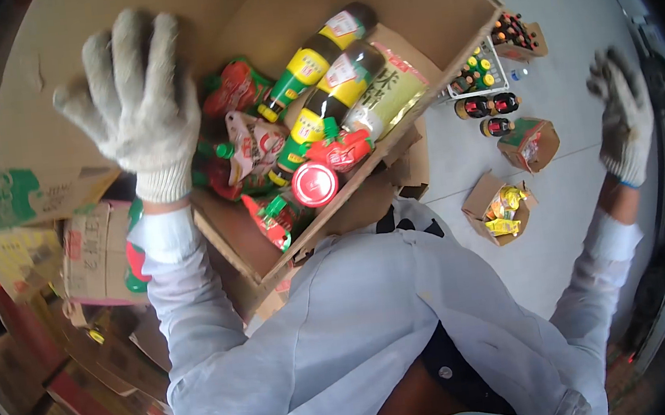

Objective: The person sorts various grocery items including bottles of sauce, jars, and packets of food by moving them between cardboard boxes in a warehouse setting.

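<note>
My left hand (142, 100), in a white knit work glove, is spread over the wall or flap of a large open cardboard carton (442, 32). Whether the palm presses on it cannot be told. Inside the carton lie two dark sauce bottles (321, 102) with yellow and green labels. Around them are red spouted pouches (338, 149) with green caps, a white and red spouted pouch (256, 142), a jar with a red lid (315, 184) and a gold-green packet (393, 88). Out to the right, over the floor, my gloved right hand (623, 110) has loosely bent fingers and no visible object.
On the grey floor (572, 176) stand a small carton of yellow packets (503, 211), another open carton (529, 144), several dark bottles (489, 106), a white crate of bottles (476, 71) and a box of bottles (515, 33). Cartons (91, 254) are stacked at left.
</note>
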Available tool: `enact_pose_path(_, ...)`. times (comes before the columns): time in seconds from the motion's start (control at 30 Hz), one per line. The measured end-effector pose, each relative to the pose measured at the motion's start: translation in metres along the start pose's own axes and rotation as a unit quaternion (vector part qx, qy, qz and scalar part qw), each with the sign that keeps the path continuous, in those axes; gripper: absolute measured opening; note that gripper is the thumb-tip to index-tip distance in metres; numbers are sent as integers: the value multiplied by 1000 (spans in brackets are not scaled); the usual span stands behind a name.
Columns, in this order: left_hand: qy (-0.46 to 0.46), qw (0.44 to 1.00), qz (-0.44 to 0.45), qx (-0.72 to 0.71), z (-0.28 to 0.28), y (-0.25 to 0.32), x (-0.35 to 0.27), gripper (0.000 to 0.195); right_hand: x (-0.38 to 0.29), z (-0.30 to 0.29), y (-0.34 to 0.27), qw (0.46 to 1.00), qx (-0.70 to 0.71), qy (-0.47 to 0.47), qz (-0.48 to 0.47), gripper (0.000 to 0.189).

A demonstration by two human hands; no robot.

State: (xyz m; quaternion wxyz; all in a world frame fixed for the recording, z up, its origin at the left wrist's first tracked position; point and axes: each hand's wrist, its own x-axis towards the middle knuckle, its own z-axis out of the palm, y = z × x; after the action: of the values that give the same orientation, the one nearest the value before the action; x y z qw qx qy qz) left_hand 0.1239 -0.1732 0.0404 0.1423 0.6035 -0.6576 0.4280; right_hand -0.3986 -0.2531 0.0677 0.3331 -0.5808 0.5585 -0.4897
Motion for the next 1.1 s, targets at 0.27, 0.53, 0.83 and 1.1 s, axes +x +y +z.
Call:
enact_pose_path(0.27, 16, 999, -20, -24, -7, 1, -10, 50, 44, 250, -105, 739, -338, -538, -224, 38)
enact_pose_path(0.53, 212, 906, -152, -333, 28, 8, 2, 29, 18, 354, -63, 571, -472, -646, -182, 39)
enact_pose_path(0.83, 320, 945, 71, 23, 62, -25, -1, 27, -43, 399, -31, 435, -439, -707, -344, 45)
enact_pose_path(1.1, 179, 967, -57, -173, 21, -3, -6, 32, -68, 413, 25, 273, -515, -690, -429, 35)
